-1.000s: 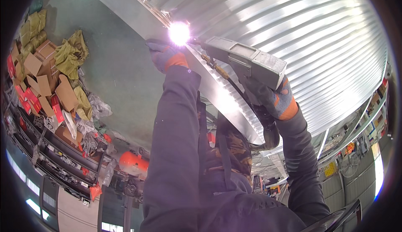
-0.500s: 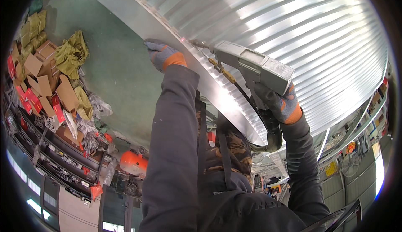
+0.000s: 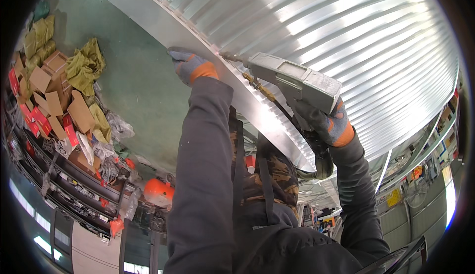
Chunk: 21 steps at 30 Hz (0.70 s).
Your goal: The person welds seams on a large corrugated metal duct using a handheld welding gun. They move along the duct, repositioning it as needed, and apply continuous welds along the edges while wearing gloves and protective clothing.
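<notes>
My right hand [image 3: 336,124], in a grey and orange glove, is wrapped round the handle of a silver handheld welding gun [image 3: 297,77]. Its nozzle points left, with the tip at the seam between a flat metal strip [image 3: 143,19] and a large corrugated metal panel [image 3: 307,11]. A pinkish glow shows by the tip. Below the nozzle runs a thin brass-coloured feed tube [image 3: 260,87]. Gloved alike, my left hand [image 3: 192,67] is closed at the strip's outer edge, left of the nozzle; its fingertips are partly hidden.
A dark cable [image 3: 324,162] hangs from the gun past my right wrist. On the green floor [image 3: 133,71] at left lie cardboard boxes [image 3: 79,110] and olive sacking [image 3: 85,66]. Dark shelving [image 3: 74,175] and an orange rounded object [image 3: 158,191] stand lower left.
The welding gun and my right hand have shifted slightly left and down in the picture. My left hand stays at the strip's edge, a little further left in view.
</notes>
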Each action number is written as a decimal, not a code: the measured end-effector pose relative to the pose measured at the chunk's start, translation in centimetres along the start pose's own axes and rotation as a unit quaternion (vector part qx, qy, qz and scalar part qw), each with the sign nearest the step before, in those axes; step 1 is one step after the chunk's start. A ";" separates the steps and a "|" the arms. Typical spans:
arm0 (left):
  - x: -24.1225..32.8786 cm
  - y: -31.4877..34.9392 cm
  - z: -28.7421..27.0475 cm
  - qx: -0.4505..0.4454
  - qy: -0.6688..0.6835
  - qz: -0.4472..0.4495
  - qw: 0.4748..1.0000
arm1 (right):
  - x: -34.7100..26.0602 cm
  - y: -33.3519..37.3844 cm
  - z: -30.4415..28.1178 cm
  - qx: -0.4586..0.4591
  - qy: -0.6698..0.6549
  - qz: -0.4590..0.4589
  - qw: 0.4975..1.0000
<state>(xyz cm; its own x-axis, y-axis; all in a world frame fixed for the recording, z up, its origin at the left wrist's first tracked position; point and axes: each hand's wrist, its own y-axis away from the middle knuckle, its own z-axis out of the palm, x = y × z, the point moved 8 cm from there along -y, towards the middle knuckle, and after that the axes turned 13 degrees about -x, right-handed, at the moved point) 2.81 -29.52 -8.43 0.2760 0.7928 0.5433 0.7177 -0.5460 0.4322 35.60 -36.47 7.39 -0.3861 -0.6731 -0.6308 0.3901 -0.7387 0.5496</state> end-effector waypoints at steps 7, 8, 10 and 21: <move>1.5 2.0 -1.4 -0.062 -0.021 -0.154 0.986 | 0.7 0.0 -0.1 -0.012 -0.036 0.042 0.998; 2.0 2.2 -1.5 -0.058 -0.036 -0.153 0.986 | 0.8 0.0 -0.2 -0.003 -0.038 0.047 0.998; 3.7 2.8 -1.9 -0.009 -0.055 -0.111 0.992 | 0.9 0.2 -0.3 0.008 -0.042 0.041 0.998; -1.9 -1.1 -0.1 -0.022 -0.121 0.010 0.992 | 0.0 0.4 0.3 0.007 0.058 0.027 0.998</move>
<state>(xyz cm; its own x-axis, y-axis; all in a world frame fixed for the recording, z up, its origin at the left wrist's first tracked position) 1.38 -30.47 -9.84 0.4379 0.8211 0.3660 0.6842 -0.5685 0.4568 35.48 -36.73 7.77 -0.2651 -0.7046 -0.6582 0.3966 -0.7019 0.5917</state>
